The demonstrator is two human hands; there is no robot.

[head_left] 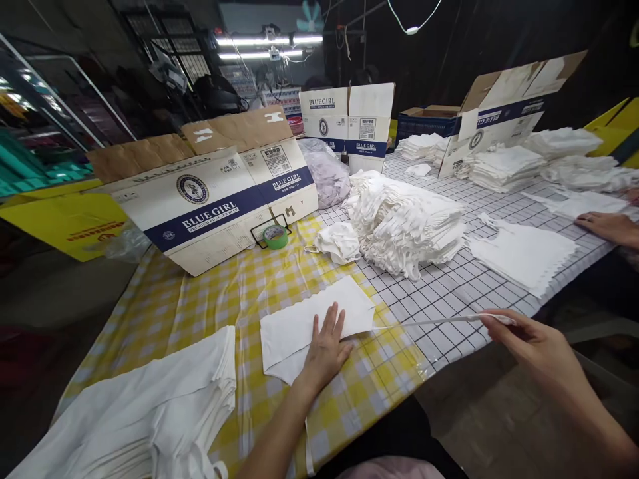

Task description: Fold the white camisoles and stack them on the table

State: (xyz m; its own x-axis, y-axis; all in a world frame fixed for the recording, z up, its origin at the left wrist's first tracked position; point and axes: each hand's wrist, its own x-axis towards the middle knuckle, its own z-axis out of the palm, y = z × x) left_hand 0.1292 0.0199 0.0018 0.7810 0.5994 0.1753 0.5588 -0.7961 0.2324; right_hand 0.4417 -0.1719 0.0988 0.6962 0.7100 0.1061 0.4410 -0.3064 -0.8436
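My left hand point(327, 349) lies flat with fingers spread on a white folded cloth piece point(299, 326) on the yellow checked tablecloth point(200, 299). My right hand point(526, 339) pinches the end of a thin white strap point(439, 321) that stretches taut from the cloth's right corner out past the table edge. A stack of finished white pieces point(150, 406) lies at the lower left, near my left forearm.
A tall heap of white cloth pieces point(409, 223) sits mid-table, with a flat piece point(522, 253) beside it. Blue Girl cardboard boxes point(219, 193) stand behind, and a green tape roll point(275, 235). Another person's hand point(606, 226) rests at the right edge. More stacks point(504, 166) lie at the back.
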